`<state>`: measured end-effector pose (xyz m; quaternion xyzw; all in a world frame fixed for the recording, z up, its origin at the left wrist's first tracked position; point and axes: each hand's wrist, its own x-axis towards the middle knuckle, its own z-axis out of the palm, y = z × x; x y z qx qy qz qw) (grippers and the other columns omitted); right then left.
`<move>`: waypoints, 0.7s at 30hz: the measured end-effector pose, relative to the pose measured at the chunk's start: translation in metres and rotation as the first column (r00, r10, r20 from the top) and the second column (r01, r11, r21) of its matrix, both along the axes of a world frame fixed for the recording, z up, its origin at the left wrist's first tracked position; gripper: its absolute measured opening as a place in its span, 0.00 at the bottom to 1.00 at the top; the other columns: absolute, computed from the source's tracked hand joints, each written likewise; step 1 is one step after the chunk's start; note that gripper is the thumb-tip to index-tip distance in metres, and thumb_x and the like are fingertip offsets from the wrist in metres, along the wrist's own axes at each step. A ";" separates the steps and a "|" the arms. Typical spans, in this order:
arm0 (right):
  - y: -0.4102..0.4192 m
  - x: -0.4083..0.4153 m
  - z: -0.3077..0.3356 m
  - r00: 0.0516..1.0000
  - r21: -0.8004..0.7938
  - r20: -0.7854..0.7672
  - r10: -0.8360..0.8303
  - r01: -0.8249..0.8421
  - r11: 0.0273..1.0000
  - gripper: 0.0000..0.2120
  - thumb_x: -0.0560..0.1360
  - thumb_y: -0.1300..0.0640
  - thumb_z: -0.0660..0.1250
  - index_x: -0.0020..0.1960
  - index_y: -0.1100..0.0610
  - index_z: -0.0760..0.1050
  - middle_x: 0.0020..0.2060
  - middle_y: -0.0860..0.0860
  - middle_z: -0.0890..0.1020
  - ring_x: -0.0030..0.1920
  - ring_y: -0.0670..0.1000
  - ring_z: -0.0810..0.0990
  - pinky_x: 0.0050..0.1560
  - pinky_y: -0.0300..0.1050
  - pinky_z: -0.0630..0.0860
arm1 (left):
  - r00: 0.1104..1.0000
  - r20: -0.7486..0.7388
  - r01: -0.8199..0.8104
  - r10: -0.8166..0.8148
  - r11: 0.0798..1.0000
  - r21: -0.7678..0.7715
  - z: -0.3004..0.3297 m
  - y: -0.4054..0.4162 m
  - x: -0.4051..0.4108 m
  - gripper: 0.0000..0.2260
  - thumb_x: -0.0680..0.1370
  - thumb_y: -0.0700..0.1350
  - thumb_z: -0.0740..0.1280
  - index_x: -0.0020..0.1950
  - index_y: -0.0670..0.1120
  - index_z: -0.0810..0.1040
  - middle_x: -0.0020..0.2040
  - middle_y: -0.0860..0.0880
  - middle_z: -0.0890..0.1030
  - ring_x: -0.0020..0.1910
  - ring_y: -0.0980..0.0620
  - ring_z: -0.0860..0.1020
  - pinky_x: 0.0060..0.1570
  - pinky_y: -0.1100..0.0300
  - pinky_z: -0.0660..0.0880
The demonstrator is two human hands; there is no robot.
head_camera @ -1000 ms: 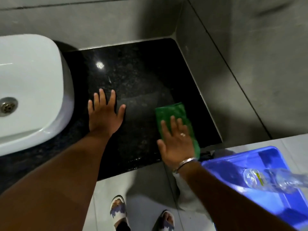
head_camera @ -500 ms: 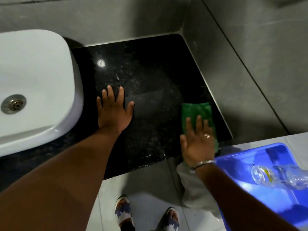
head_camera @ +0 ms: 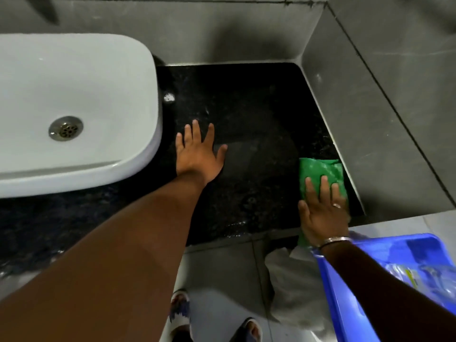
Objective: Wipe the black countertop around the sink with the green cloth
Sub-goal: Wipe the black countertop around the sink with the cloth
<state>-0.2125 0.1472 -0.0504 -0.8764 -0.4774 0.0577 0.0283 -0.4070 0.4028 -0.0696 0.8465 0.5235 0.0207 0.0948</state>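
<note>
The black countertop (head_camera: 249, 114) runs from the white sink (head_camera: 74, 95) on the left to the grey side wall on the right. A green cloth (head_camera: 320, 170) lies at the counter's front right corner, against the wall. My right hand (head_camera: 320, 211) presses flat on the cloth's near half, fingers spread, so part of the cloth is hidden under the palm. My left hand (head_camera: 198, 153) rests flat and open on the bare counter just right of the sink, holding nothing. Wet streaks shine along the counter's front edge.
A blue plastic bin (head_camera: 385, 272) holding a clear bottle (head_camera: 419, 275) stands at the lower right, below my right forearm. Grey tiled walls (head_camera: 382, 95) close off the counter at the back and right. My sandalled feet (head_camera: 180, 314) stand on the pale floor.
My right hand has slid the green cloth to the right along the front of the counter until it reaches the side wall. My left hand has stayed planted beside the sink.
</note>
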 end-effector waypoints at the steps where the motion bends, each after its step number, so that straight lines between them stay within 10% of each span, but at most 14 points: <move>1: 0.004 -0.017 -0.001 0.998 0.012 0.002 0.070 -0.070 0.997 0.30 0.75 0.44 0.50 0.73 0.55 0.65 0.71 0.66 0.66 0.69 0.72 0.65 0.66 0.68 0.62 | 1.000 0.010 0.012 -0.012 1.000 -0.023 0.002 -0.001 -0.002 0.34 0.78 0.67 0.45 0.80 0.52 0.50 0.81 0.41 0.48 0.80 0.40 0.46 0.77 0.43 0.43; 13: 0.036 -0.169 -0.003 0.893 -0.096 -0.138 0.428 -0.443 0.892 0.33 0.75 0.40 0.50 0.78 0.46 0.47 0.78 0.57 0.49 0.77 0.63 0.46 0.74 0.61 0.45 | 0.976 0.053 -0.207 0.212 0.975 -0.082 0.042 -0.098 -0.171 0.31 0.81 0.61 0.49 0.78 0.43 0.60 0.78 0.41 0.62 0.78 0.42 0.57 0.77 0.45 0.51; 21: 0.071 -0.259 -0.003 0.820 -0.106 -0.142 0.554 -0.569 0.815 0.33 0.77 0.42 0.53 0.78 0.47 0.46 0.78 0.57 0.47 0.77 0.63 0.45 0.75 0.60 0.43 | 0.793 -0.018 -0.609 0.609 0.793 -0.028 0.038 -0.057 -0.352 0.35 0.80 0.62 0.55 0.79 0.40 0.56 0.79 0.37 0.57 0.78 0.35 0.53 0.76 0.41 0.48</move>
